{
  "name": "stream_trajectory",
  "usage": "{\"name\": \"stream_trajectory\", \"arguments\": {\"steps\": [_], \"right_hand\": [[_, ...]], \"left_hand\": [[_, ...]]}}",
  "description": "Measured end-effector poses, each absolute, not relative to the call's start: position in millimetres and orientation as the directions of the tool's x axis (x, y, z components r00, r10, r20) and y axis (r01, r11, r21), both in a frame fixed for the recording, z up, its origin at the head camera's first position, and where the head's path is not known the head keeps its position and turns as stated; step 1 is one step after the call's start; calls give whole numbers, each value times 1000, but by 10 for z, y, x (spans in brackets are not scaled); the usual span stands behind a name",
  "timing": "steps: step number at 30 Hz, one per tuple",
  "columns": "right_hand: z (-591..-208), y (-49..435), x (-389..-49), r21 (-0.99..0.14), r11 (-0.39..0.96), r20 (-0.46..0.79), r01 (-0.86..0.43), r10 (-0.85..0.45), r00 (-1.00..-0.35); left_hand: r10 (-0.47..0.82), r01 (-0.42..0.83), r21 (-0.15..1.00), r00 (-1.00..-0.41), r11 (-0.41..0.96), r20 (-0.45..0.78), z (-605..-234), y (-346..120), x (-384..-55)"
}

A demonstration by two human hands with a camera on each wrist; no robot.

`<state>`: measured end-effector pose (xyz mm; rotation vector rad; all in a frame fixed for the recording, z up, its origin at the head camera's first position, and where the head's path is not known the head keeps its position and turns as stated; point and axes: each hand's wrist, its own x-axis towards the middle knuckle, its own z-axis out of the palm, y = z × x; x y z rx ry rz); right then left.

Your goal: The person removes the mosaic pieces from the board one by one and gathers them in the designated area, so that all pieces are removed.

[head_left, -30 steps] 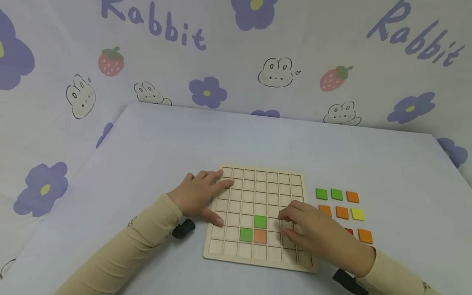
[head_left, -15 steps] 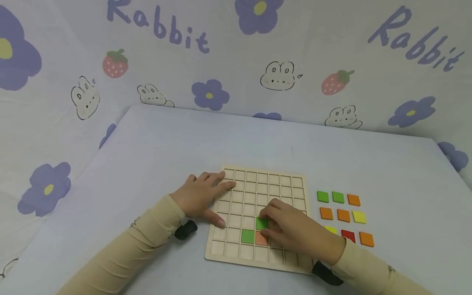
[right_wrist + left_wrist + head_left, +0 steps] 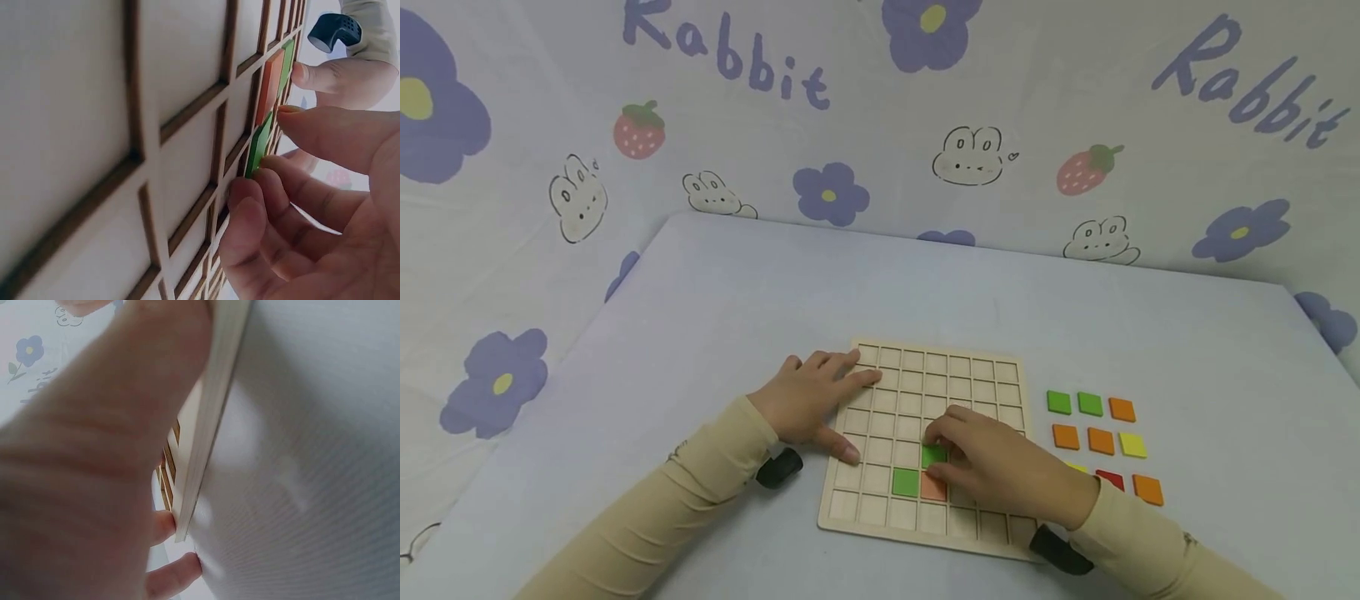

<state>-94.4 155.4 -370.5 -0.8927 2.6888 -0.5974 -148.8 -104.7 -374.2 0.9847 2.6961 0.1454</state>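
Note:
A wooden grid board [image 3: 917, 530] lies on the table. My left hand [image 3: 808, 404] rests with spread fingers along its left edge, the thumb on the near side; the left wrist view shows the board's side edge [image 3: 215, 394] close by. Over the lower middle, my right hand [image 3: 1003, 462] has its thumb and fingertips at opposite sides of a green tile [image 3: 934, 457], pinching it. That green tile [image 3: 259, 149] looks slightly tilted at its cell in the right wrist view. A salmon tile [image 3: 932, 488] sits just below it, and a second green tile [image 3: 906, 482] fills the cell to the left.
Loose tiles lie in rows right of the board: green [image 3: 1058, 402], orange [image 3: 1101, 441], yellow [image 3: 1132, 445] and red [image 3: 1109, 480], some partly behind the right hand. A patterned cloth [image 3: 880, 108] with rabbits and flowers rises behind the table.
My right hand has moved left from over the board's right columns to the upper green tile and grips at it. The left hand stays put; the head view has shifted slightly.

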Motion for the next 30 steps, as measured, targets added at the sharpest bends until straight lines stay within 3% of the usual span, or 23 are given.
{"name": "stream_trajectory", "arguments": {"steps": [21, 30], "right_hand": [[-3725, 1507, -953, -528, 687, -85, -499, -627, -774], [-3732, 1480, -931, -494, 732, -102, -469, -584, -805]], "left_hand": [[639, 612, 184, -738, 769, -218, -3740, -1036, -1484], [638, 610, 188, -739, 770, -217, -3757, -1038, -1488]]}}
